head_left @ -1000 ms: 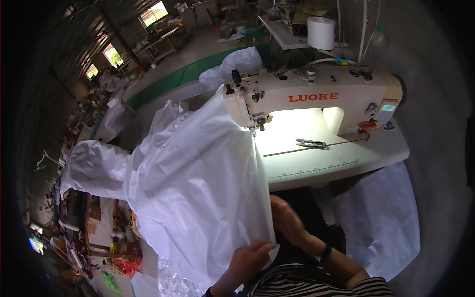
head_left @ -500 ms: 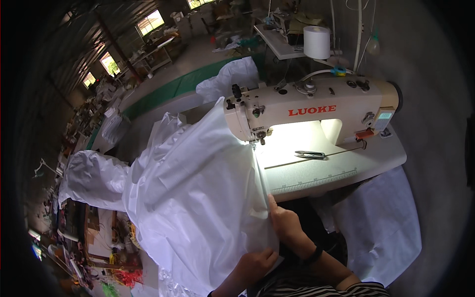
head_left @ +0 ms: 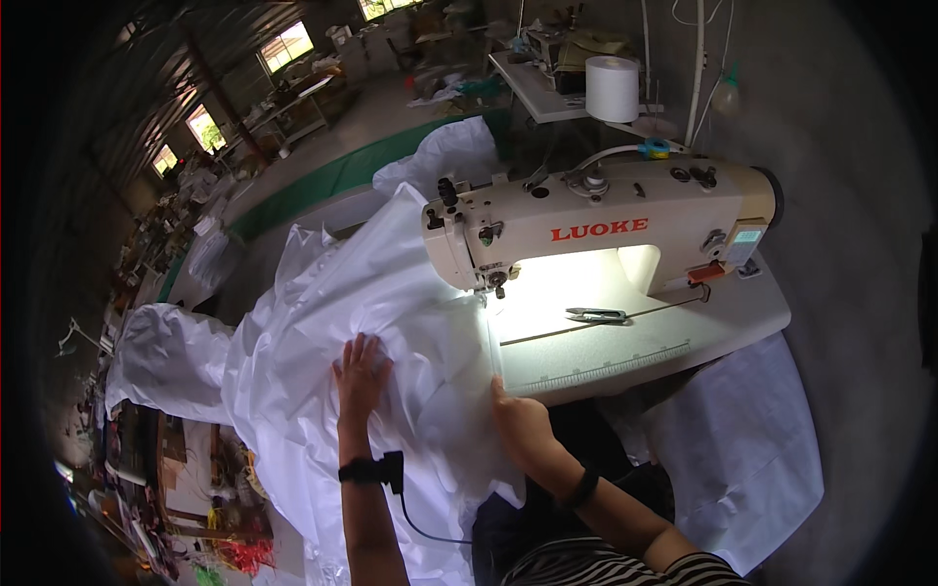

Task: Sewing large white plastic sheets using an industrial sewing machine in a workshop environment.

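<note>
Left hand [head_left: 362,379] splayed on white fabric [head_left: 293,352], left of sewing machine [head_left: 586,220]; right hand [head_left: 525,427] in front, can't tell if pinching. Uneven pull could skew it.

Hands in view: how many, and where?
2: left hand spread on the white material; right hand at its right edge, near the sewing machine. Others could be hidden in shadow.

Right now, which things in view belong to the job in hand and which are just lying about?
In the job:
white fabric, under the left hand, with the right hand at its edge
sewing machine, fabric at its needle end

Apparently lying about:
snips, untouched
red tangle, lower left
</note>
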### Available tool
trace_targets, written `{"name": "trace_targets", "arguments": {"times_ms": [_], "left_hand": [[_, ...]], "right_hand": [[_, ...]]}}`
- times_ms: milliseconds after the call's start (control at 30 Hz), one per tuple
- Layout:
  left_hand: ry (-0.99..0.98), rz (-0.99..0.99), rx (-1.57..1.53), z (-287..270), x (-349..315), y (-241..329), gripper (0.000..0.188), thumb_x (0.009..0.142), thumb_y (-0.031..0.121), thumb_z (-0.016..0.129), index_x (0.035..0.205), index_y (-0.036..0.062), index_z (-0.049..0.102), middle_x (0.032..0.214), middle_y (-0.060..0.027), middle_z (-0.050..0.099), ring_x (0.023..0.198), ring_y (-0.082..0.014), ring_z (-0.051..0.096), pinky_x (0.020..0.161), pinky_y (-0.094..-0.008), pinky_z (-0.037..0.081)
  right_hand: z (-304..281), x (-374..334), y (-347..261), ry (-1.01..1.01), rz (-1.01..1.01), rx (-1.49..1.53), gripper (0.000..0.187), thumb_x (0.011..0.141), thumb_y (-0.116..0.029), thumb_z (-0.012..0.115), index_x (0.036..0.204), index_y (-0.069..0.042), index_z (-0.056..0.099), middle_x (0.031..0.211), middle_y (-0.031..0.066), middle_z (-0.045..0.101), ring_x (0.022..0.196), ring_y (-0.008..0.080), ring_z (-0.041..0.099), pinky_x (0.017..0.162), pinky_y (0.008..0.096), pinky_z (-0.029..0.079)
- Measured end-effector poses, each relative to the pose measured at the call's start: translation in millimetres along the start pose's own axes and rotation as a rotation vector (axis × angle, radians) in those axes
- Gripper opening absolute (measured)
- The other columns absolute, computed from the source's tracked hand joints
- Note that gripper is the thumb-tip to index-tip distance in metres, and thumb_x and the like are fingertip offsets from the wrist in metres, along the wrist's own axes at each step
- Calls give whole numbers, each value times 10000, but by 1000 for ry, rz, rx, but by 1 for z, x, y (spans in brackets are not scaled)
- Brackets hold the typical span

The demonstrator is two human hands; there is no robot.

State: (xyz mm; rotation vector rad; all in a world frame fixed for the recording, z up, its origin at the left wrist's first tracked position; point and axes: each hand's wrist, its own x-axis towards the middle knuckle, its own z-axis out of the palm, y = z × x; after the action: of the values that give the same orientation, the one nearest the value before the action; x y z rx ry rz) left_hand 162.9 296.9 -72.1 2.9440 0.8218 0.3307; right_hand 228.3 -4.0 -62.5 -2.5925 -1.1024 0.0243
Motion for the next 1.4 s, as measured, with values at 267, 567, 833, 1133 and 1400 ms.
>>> {"name": "trace_targets", "arguments": {"times_ms": [267,567,833,1133,1400], "left_hand": [[46,-27,-34,12,77,-15,552,922,386,591,1411,155,480,1545,-80,358,1439,-321,288,1111,-645,222],[367,-84,-685,-52,-19,39,175,879,19,613,1050,34,643,1094,-118,664,977,-247,652,830,-346,515],[247,-155,-698,18,-217,134,553,733,69,782,1225,30,532,1173,-182,597,1104,-378,582,951,-430,462],[75,424,-364,-78,-189,151,196,777,58,676,972,53,663,794,-85,630,613,-279,642,523,-365,510],[-231,438,-373,-68,-185,181,255,813,106,628,1067,84,633,930,-74,636,717,-285,671,591,-380,551]], "right_hand": [[13,74,10,-1,62,-69,505,849,-49,532,1335,77,484,671,79,677,590,228,683,499,343,523],[-9,42,44,187,-24,398,433,947,-149,540,1345,9,476,856,164,694,791,306,692,660,371,548],[10,-75,50,27,135,890,376,892,-229,689,1195,-28,595,909,142,682,726,296,667,642,351,523],[-29,-118,24,-29,-183,1053,170,897,-135,682,804,-28,588,688,141,599,595,279,652,522,344,499],[-41,-124,26,65,-304,793,225,868,-108,687,721,-40,531,644,103,560,518,284,589,465,352,460]]}}
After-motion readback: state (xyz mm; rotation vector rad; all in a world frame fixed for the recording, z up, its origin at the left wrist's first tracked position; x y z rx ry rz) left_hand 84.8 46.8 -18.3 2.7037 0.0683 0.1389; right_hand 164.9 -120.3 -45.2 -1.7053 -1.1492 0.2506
